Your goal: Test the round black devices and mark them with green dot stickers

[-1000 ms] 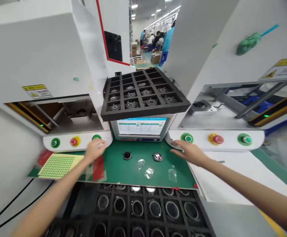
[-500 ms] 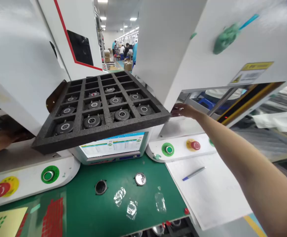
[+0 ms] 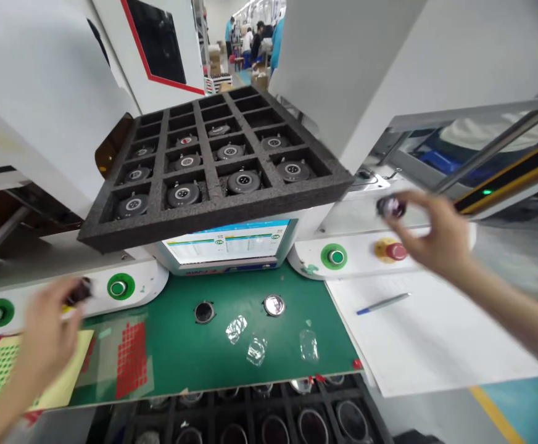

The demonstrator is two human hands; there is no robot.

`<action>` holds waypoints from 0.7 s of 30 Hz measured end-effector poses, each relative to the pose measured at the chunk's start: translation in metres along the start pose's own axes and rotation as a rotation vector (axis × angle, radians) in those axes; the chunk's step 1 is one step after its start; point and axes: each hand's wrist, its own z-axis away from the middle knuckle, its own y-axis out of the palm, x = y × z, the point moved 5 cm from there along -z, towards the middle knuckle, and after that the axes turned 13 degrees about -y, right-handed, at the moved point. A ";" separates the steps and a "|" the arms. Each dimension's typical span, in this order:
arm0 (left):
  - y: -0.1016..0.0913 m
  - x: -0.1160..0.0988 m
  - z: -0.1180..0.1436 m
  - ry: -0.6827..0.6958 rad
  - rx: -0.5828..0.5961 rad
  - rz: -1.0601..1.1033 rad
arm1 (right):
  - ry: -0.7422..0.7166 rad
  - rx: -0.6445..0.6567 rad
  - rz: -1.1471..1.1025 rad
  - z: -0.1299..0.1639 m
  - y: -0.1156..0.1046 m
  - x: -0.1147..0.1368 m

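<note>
My left hand (image 3: 49, 339), blurred by motion, pinches a dark watch case (image 3: 80, 291) in front of the left machine. Out to the right, my right hand (image 3: 435, 237) grips another watch case (image 3: 390, 207) between thumb and fingers, above the right machine's front panel. On the green mat (image 3: 167, 354) between them lie a dark-faced watch case (image 3: 204, 312) and a shiny one (image 3: 274, 305), with several clear film pieces (image 3: 256, 351) nearby. A black foam tray (image 3: 213, 209) above the monitor holds several round watch cases with their backs up.
The monitor (image 3: 227, 243) stands under the foam tray. Green buttons (image 3: 335, 256) and a red emergency stop (image 3: 395, 251) sit on the machine panels. A pen (image 3: 383, 303) rests on white paper (image 3: 417, 345). Red sticker sheets (image 3: 131, 357) lie left; another filled tray (image 3: 250, 410) is below the mat's edge.
Both hands have come back out of the machine openings, each now with a watch case in its fingers. The camera view has tipped downward, showing more of the lower tray.
</note>
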 end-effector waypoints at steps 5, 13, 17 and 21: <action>0.073 -0.047 0.105 0.218 0.268 0.094 | -0.152 0.280 -0.203 0.114 0.071 0.086; 0.081 -0.089 0.074 0.105 0.440 0.041 | -0.186 0.499 -0.207 0.116 0.099 0.112; 0.095 -0.117 0.053 0.126 0.596 0.004 | -0.202 0.569 -0.173 0.104 0.122 0.142; 0.104 -0.128 0.049 0.127 0.620 0.006 | -0.207 0.587 -0.141 0.104 0.140 0.157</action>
